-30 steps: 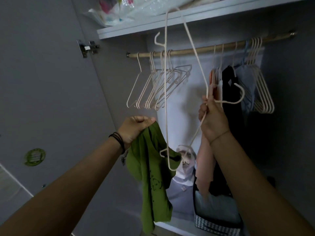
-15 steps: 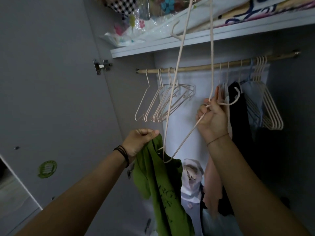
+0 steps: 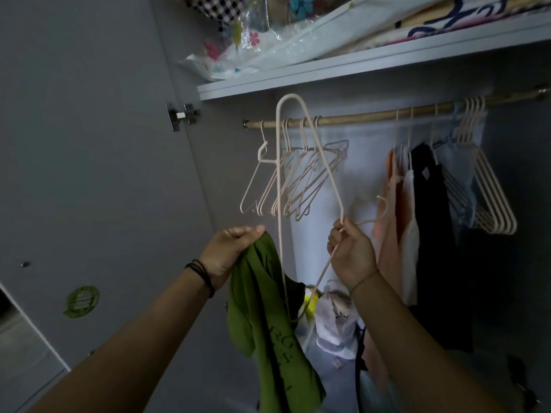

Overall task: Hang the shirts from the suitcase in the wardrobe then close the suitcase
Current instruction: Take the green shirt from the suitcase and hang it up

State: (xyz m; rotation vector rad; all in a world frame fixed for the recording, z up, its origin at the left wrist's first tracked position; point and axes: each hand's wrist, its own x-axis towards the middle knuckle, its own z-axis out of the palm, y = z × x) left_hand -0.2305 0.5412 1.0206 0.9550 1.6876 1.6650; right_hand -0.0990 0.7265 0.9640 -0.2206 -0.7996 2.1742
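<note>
Gripped the floppy green cloth shirt in curled fingers of the left hand, just left of the thin pale plastic hanger, stood on end, pinched near its hook by the right hand.

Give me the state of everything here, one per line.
Green shirt, gripped by left hand, hanging bunched.
Hanger, off the rail, turned on end, gripped by right hand.
Spare hangers, empty, hooked on rail.
Wardrobe door, open.
Hung clothes, on hangers at the rail's right.
</note>
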